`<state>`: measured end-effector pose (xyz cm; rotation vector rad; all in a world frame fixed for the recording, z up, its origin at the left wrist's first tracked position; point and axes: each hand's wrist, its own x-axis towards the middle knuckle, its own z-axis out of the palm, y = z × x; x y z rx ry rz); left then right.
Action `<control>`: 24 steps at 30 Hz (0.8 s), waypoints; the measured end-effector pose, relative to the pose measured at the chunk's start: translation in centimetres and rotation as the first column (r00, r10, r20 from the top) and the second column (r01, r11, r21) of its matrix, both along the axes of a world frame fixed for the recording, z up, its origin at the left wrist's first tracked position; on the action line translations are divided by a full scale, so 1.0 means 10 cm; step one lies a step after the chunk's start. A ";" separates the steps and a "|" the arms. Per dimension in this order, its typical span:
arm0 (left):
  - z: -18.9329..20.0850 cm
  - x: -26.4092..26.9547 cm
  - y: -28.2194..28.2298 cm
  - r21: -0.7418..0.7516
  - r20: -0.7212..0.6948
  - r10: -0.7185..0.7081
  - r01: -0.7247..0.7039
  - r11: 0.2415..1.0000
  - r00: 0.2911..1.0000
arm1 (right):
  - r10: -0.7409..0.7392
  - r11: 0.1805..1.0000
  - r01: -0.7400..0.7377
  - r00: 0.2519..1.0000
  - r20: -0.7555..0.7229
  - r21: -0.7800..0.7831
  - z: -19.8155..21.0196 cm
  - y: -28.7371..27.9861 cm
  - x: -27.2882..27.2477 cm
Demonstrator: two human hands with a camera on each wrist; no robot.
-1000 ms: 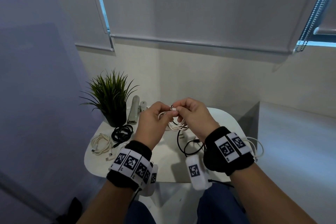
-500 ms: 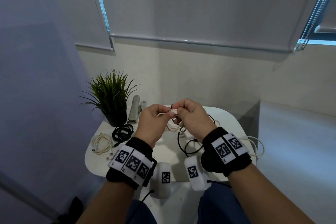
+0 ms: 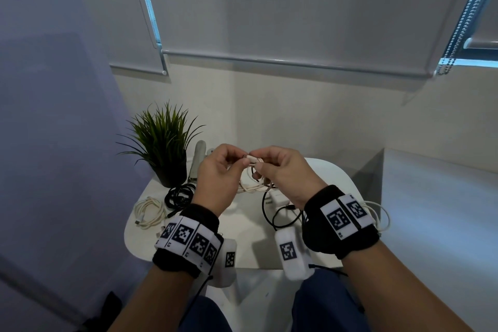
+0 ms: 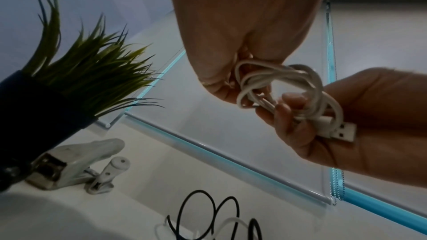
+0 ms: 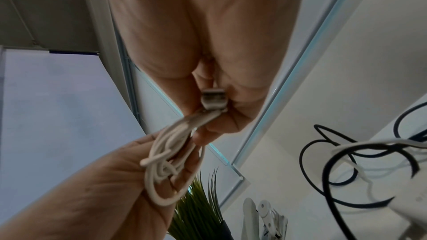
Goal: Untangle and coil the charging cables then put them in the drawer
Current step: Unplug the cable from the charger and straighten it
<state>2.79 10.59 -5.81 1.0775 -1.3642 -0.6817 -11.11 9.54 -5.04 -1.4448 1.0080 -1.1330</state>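
Observation:
Above the small white table (image 3: 242, 253) both hands hold one white cable (image 3: 252, 162) wound into a small bundle (image 4: 284, 88) (image 5: 166, 160). My left hand (image 3: 215, 175) grips the looped end. My right hand (image 3: 280, 172) pinches the other end by its USB plug (image 4: 339, 130) (image 5: 213, 99). On the table's left lie a coiled white cable (image 3: 149, 211) and a coiled black cable (image 3: 179, 194). A loose black cable (image 3: 280, 215) with a white charger block (image 3: 277, 197) lies under my right hand. No drawer is in view.
A potted green plant (image 3: 164, 143) stands at the table's back left, with a white clamp-like tool (image 3: 198, 162) beside it. Another white cable (image 3: 382, 215) hangs at the table's right edge. A wall with roller blinds rises behind.
Both hands have lifted slightly with the white bundle and the plug end now sits between the fingertips. Nothing on the table has moved.

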 end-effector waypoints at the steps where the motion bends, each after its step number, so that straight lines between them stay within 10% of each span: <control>1: -0.01 0.00 -0.01 0.004 -0.012 -0.012 0.012 1.000 1.000 | -0.001 1.000 0.001 1.000 -0.002 -0.008 0.00 0.00 0.00; 9: -0.07 -0.01 0.01 0.213 -0.134 -0.145 0.171 0.962 0.980 | -0.036 0.999 0.036 0.992 0.122 0.003 -0.04 0.00 0.00; 24: -0.24 0.18 0.01 0.193 0.181 0.054 -0.089 0.977 0.982 | 0.017 0.977 -0.012 1.000 -0.022 0.214 -0.10 0.06 0.07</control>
